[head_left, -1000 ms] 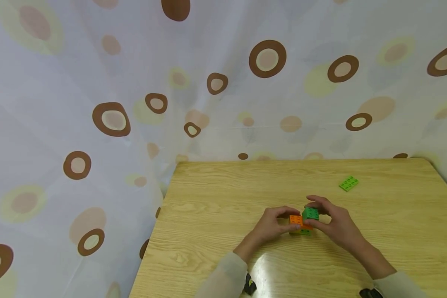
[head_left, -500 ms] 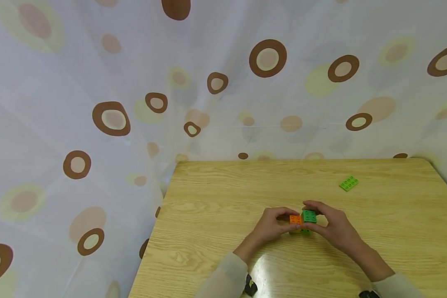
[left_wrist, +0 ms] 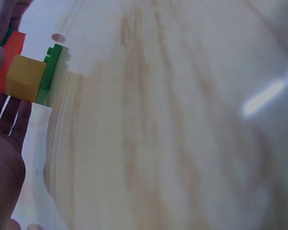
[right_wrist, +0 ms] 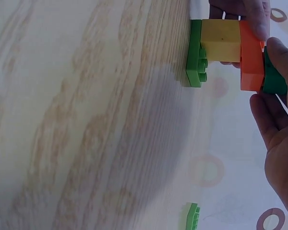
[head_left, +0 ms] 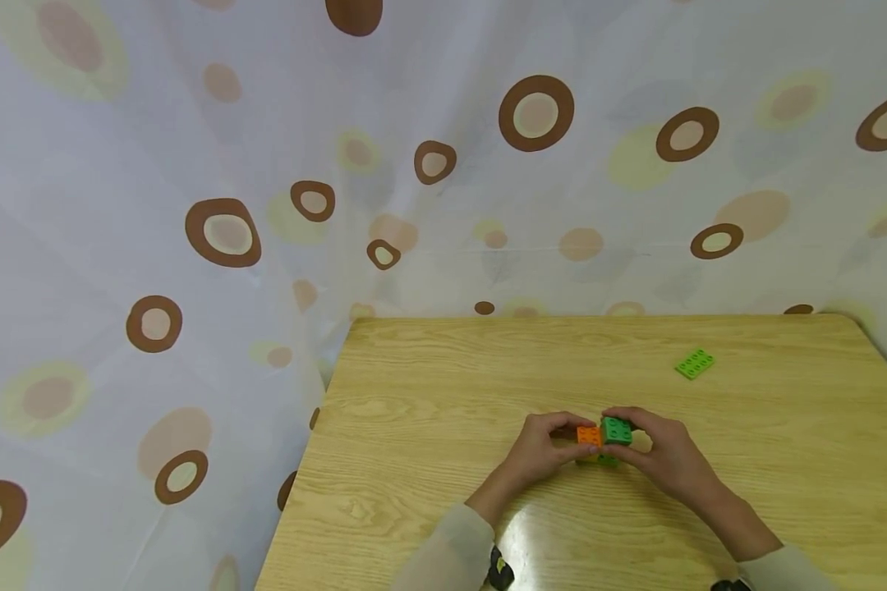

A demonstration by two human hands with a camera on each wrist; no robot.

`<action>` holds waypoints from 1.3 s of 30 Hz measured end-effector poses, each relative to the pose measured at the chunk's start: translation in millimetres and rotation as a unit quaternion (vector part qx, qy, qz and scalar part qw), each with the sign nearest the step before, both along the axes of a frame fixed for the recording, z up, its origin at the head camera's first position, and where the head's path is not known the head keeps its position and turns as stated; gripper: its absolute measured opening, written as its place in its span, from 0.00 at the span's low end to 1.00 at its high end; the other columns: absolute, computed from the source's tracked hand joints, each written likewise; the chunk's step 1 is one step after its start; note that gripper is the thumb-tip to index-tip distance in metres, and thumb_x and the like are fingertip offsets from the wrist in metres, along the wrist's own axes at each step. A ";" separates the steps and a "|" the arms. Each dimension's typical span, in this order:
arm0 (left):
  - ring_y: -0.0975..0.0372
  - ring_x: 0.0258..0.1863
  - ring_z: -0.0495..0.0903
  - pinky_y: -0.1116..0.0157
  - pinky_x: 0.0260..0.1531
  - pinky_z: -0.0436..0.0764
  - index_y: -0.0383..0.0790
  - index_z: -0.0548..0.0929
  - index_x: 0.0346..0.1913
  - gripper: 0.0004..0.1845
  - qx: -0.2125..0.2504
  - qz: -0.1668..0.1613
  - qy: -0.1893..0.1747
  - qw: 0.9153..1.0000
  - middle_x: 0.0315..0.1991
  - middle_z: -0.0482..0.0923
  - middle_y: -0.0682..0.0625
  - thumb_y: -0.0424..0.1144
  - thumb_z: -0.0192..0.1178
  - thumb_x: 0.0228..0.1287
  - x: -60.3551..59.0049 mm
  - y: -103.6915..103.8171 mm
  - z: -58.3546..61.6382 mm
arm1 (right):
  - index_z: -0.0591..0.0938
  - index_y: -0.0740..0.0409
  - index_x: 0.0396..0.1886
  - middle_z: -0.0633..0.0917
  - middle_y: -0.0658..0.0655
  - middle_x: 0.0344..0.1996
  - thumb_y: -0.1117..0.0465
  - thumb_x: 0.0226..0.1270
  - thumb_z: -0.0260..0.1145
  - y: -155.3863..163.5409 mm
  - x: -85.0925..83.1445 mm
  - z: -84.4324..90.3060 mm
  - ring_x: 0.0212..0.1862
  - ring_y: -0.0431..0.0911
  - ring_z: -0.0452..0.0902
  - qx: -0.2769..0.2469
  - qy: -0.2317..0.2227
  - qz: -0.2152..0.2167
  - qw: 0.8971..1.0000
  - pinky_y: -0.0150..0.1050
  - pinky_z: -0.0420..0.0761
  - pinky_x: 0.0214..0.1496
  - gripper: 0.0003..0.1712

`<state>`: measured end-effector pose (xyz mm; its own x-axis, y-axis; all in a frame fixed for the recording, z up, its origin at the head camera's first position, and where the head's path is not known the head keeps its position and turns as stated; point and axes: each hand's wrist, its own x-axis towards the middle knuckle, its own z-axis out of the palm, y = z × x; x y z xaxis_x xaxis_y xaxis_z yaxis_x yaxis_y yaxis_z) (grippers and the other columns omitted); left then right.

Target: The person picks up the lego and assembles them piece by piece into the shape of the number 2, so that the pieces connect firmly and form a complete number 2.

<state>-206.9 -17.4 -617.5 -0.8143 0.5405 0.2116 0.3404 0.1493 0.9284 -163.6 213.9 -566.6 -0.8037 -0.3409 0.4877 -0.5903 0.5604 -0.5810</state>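
Observation:
A small stack stands on the wooden table: a light green plate (right_wrist: 194, 57) at the bottom, a yellow block (right_wrist: 221, 40) over one end of it, and an orange brick (head_left: 588, 435) on top, overhanging to the right. My left hand (head_left: 534, 448) grips the stack at the orange brick, thumb on the near side and fingers on the far side. Between thumb and fingers my right hand (head_left: 668, 456) pinches a dark green brick (head_left: 617, 430). Its underside sits right at the studs on the orange brick's right end, as the right wrist view shows.
Farther back and to the right, a separate light green plate (head_left: 695, 364) with studs lies on the wooden table (head_left: 443, 377). A pale curtain (head_left: 443, 213) patterned with brown rings hangs behind the table and along its left side.
The right hand has brought the dark green brick down and levelled it over the right end of the orange brick. My left hand keeps its grip in place.

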 end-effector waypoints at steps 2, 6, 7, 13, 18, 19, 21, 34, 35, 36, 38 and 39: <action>0.74 0.47 0.86 0.71 0.47 0.86 0.42 0.88 0.59 0.18 0.003 0.001 0.001 1.000 0.53 0.89 0.54 0.39 0.74 0.68 0.2 0.7 -0.8 | 0.86 0.57 0.58 0.91 0.54 0.47 0.70 0.46 0.87 0.7 -0.6 0.3 0.44 0.40 0.88 0.004 -0.001 -0.001 1.000 0.30 0.86 0.42 0.35; 0.73 0.47 0.86 0.71 0.47 0.86 0.42 0.89 0.58 0.18 0.008 0.006 0.003 1.000 0.52 0.89 0.54 0.39 0.74 0.68 0.9 1.5 -1.4 | 0.86 0.55 0.57 0.92 0.53 0.46 0.69 0.47 0.87 2.0 -2.0 0.9 0.44 0.40 0.88 0.011 -0.006 -0.002 1.000 0.36 0.88 0.40 0.34; 0.74 0.47 0.86 0.71 0.47 0.86 0.42 0.89 0.58 0.18 0.006 0.009 0.002 1.000 0.52 0.89 0.54 0.39 0.75 0.68 1.3 1.6 -1.5 | 0.86 0.55 0.57 0.92 0.52 0.45 0.69 0.47 0.87 2.4 -2.1 1.0 0.44 0.39 0.87 0.012 -0.007 -0.003 1.000 0.37 0.88 0.40 0.34; 0.74 0.48 0.85 0.72 0.49 0.85 0.44 0.89 0.58 0.18 0.001 0.013 -0.008 1.000 0.52 0.89 0.58 0.43 0.74 0.68 1.9 3.9 -3.7 | 0.86 0.52 0.56 0.92 0.51 0.43 0.68 0.49 0.86 3.7 -1.5 2.6 0.42 0.38 0.87 0.020 -0.024 -0.005 0.999 0.38 0.88 0.37 0.32; 0.74 0.48 0.85 0.72 0.48 0.85 0.44 0.90 0.58 0.18 0.000 0.017 0.007 1.000 0.51 0.89 0.57 0.42 0.74 0.68 0.5 4.7 -5.4 | 0.86 0.53 0.56 0.92 0.52 0.44 0.66 0.50 0.86 3.8 -3.7 3.8 0.42 0.38 0.87 0.030 -0.032 -0.003 0.999 0.39 0.88 0.37 0.31; 0.74 0.48 0.85 0.72 0.48 0.85 0.44 0.90 0.58 0.17 -0.003 0.018 0.009 1.000 0.52 0.89 0.56 0.42 0.75 0.68 0.3 4.7 -5.4 | 0.87 0.54 0.56 0.92 0.52 0.44 0.67 0.50 0.86 3.9 -4.1 3.8 0.42 0.39 0.87 0.032 -0.033 -0.002 0.999 0.39 0.88 0.37 0.31; 0.74 0.48 0.85 0.72 0.48 0.85 0.43 0.90 0.57 0.17 -0.004 0.020 0.011 1.000 0.52 0.89 0.55 0.41 0.75 0.67 0.2 4.6 -5.2 | 0.87 0.55 0.56 0.92 0.52 0.46 0.67 0.50 0.86 3.7 -4.9 3.7 0.43 0.39 0.87 0.037 -0.034 0.000 0.999 0.38 0.88 0.37 0.31; 0.72 0.50 0.86 0.71 0.50 0.85 0.42 0.90 0.56 0.17 0.017 0.024 -0.023 0.999 0.53 0.89 0.52 0.40 0.75 0.67 5.5 1.5 -0.4 | 0.86 0.55 0.54 0.91 0.51 0.46 0.66 0.49 0.87 0.6 -5.9 2.9 0.44 0.39 0.87 0.064 -0.028 0.008 0.997 0.39 0.89 0.40 0.31; 0.72 0.50 0.86 0.71 0.50 0.85 0.41 0.90 0.56 0.17 0.019 0.024 -0.025 0.999 0.54 0.89 0.52 0.40 0.75 0.67 5.6 1.6 -0.3 | 0.86 0.56 0.54 0.91 0.51 0.46 0.66 0.49 0.87 0.7 -5.8 2.6 0.44 0.39 0.87 0.065 -0.026 0.008 0.998 0.40 0.89 0.40 0.31; 0.71 0.50 0.86 0.70 0.50 0.85 0.41 0.90 0.56 0.17 0.021 0.024 -0.025 0.999 0.54 0.89 0.51 0.40 0.75 0.67 5.7 2.0 -0.4 | 0.86 0.56 0.54 0.91 0.51 0.46 0.66 0.49 0.87 0.7 -5.7 2.4 0.44 0.39 0.87 0.064 -0.025 0.008 0.998 0.40 0.89 0.40 0.31; 0.71 0.50 0.86 0.71 0.50 0.85 0.41 0.90 0.56 0.16 0.022 0.026 -0.024 0.999 0.54 0.89 0.51 0.40 0.75 0.67 5.6 3.0 -1.1 | 0.86 0.56 0.55 0.91 0.51 0.46 0.66 0.49 0.87 1.1 -5.5 1.9 0.44 0.39 0.87 0.065 -0.023 0.007 0.998 0.40 0.89 0.40 0.31; 0.72 0.50 0.86 0.71 0.50 0.85 0.41 0.90 0.56 0.16 0.022 0.026 -0.023 0.999 0.54 0.89 0.51 0.40 0.75 0.67 5.6 3.7 -1.6 | 0.86 0.56 0.55 0.91 0.50 0.46 0.65 0.49 0.87 1.4 -5.3 1.7 0.44 0.39 0.87 0.065 -0.022 0.006 0.998 0.40 0.89 0.40 0.31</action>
<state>-201.3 -13.7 -619.1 -0.8500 0.4886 0.1968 0.2907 0.1235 0.9488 -168.9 215.3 -565.0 -0.8190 -0.4089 0.4024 -0.5726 0.6262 -0.5291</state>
